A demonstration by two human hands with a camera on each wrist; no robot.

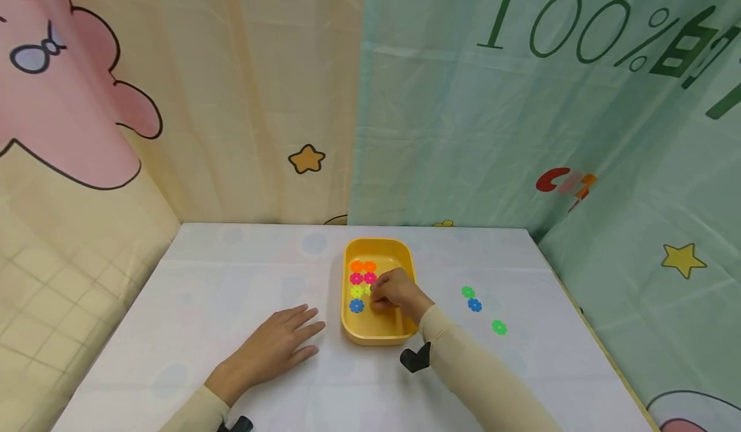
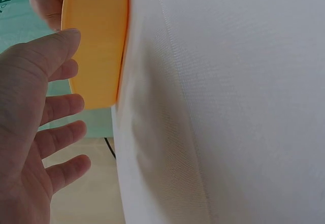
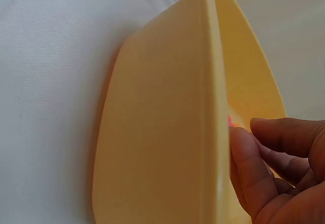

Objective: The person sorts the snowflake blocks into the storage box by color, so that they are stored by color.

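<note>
The person's right hand (image 1: 396,292) is inside the yellow tray (image 1: 379,340), fingers bent beside small flowers (image 1: 356,305); from here I can't tell whether they pinch one. The left hand (image 1: 276,348), fingers apart, is near the tray. Three loose flowers (image 1: 499,327) lie right of it.

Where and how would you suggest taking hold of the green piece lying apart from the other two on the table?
I'd probably pinch the green piece by opposite edges of its notched rim, coming down from above: it looks thin and lies flat on the table, touching no other piece.
</note>
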